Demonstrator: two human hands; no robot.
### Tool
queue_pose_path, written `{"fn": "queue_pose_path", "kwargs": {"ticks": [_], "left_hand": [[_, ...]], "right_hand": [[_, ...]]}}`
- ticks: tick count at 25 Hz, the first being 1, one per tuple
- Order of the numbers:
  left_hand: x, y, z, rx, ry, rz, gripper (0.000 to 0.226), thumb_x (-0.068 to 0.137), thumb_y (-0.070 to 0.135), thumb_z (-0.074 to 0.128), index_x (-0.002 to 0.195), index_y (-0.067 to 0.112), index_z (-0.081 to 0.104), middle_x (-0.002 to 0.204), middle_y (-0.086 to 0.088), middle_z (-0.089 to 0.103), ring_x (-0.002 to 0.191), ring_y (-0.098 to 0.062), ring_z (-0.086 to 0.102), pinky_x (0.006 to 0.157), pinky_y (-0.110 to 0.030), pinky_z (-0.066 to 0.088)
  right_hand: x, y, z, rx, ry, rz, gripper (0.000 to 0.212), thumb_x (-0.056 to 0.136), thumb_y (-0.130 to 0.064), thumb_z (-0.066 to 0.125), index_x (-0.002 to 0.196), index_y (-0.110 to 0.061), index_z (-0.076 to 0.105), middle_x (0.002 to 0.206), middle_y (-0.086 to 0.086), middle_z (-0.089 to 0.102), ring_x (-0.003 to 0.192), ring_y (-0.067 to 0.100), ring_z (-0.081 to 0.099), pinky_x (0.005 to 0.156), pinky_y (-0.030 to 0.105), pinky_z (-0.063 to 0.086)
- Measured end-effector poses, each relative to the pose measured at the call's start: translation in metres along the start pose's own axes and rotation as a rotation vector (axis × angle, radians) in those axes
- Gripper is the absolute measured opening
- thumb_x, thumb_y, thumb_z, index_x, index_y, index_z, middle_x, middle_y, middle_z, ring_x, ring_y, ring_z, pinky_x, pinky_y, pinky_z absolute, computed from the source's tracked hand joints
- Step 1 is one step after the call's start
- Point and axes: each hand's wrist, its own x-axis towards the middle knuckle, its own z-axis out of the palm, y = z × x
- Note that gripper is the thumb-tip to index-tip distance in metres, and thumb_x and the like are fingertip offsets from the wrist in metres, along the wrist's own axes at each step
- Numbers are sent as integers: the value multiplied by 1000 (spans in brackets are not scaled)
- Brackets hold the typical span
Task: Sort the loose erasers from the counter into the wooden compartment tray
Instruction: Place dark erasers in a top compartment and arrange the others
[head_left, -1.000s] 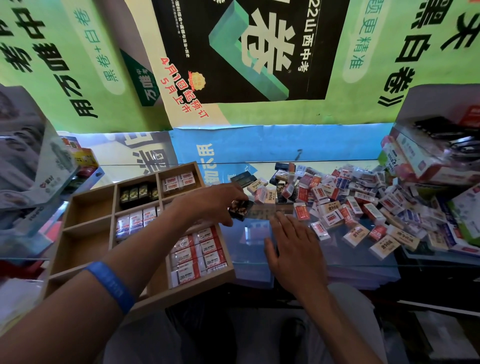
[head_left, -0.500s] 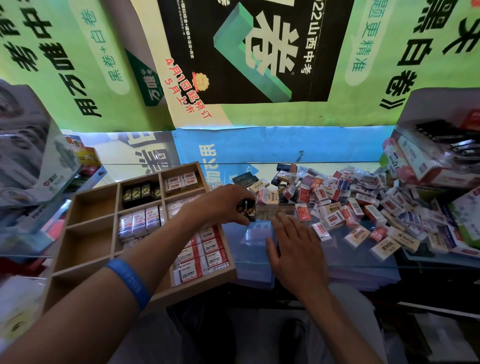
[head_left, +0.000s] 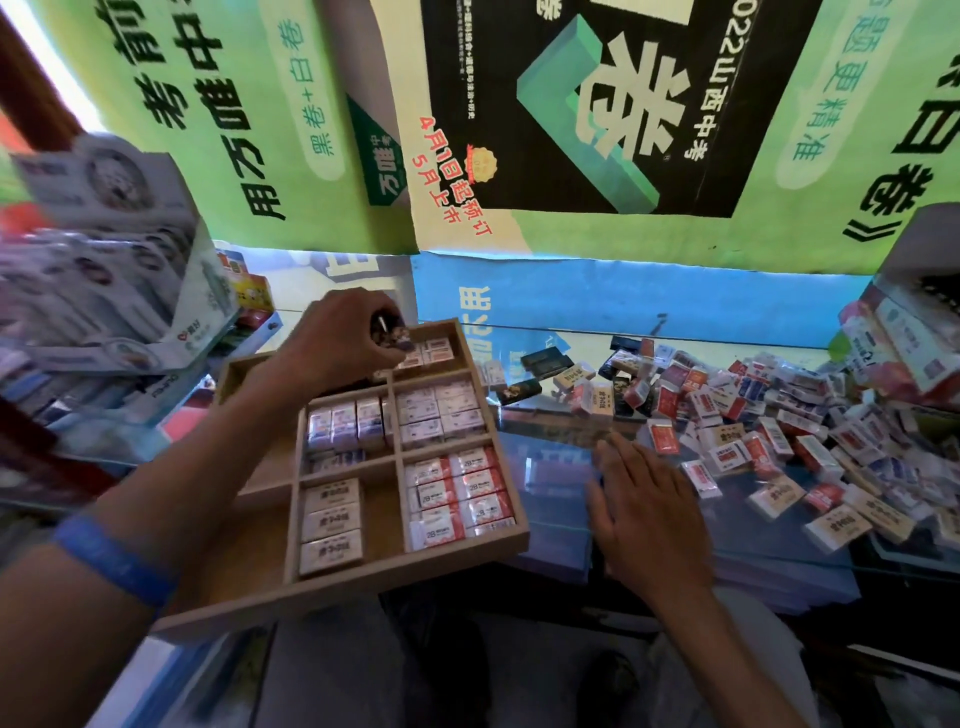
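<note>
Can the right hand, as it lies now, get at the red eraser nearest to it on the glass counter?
Probably yes. The right hand lies flat and empty on the glass counter, and the red eraser lies just past its fingertips, at the near edge of the pile, with nothing between them.

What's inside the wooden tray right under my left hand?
The left hand holds dark erasers over the wooden tray's far row. White packets show in the compartment just right of the fingers. The compartment directly beneath the hand is covered, so its contents cannot be seen.
</note>
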Motion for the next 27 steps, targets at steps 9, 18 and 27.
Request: {"fn": "queue_pose_path", "kwargs": {"ticks": [9,18,27], "left_hand": [[1,-60,29,65,-177,2,31,76,24,79,107,20,74,102,-3,70,88,-19,60,74,-35,51],[-3,-76,28,63,-118,-6,29,74,24,82,101,16,72,99,-6,72,86,-20,62,77,-38,53],[-19,-100,18,208,-105,-34,25,74,30,82,96,26,71,105,-1,67,91,-20,61,77,-44,55]], "right_hand": [[0,-1,0,5,-16,16,59,96,-49,22,139,-18,48,146,1,47,135,22,41,108,42,35],[1,-1,1,6,-14,16,59,95,-47,23,140,-17,47,145,2,47,136,23,41,106,43,37],[0,-2,0,18,5,24,58,94,-46,27,138,-15,50,143,5,50,133,26,45,104,45,40]]}}
